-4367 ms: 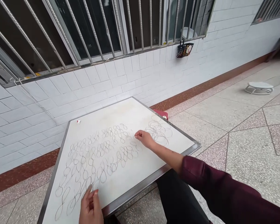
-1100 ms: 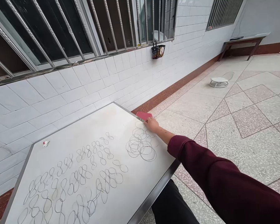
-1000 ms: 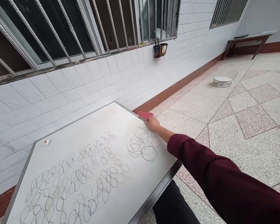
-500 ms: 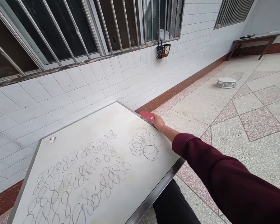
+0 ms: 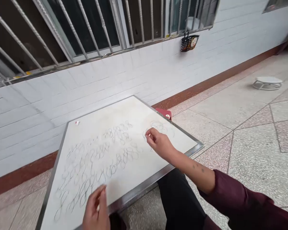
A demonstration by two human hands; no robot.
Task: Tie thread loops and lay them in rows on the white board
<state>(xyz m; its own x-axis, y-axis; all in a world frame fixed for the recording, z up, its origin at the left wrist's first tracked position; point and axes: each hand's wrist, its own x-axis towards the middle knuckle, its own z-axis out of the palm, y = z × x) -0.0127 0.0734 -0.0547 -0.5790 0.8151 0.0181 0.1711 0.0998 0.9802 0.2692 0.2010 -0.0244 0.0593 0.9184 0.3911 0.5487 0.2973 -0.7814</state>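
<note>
A whiteboard (image 5: 139, 110) with a grey metal frame lies tilted in front of me, covered in drawn figure-eights and overlapping loops (image 5: 158, 125). My right hand (image 5: 159, 143) is above the loops on the board's right side, thumb and index finger pinched together. Anything between those fingertips is too small or blurred to make out. My left hand (image 5: 97, 207) is low over the near edge, fingers curled and thumb close to the index fingertip; no held thing can be made out there. A small red-and-white item (image 5: 77, 122) lies near the board's far left corner.
A red stool-like object (image 5: 164, 112) shows past the board's right edge. Behind stands a white tiled wall (image 5: 98, 80) with a barred window (image 5: 86, 28) and a hanging black patterned basket (image 5: 189, 43). A low white round seat (image 5: 267, 82) is on the tiled floor to the right.
My right hand has left the board's far right edge by the red object and come back over the board. My left hand has come into view at the bottom. The view has shifted left.
</note>
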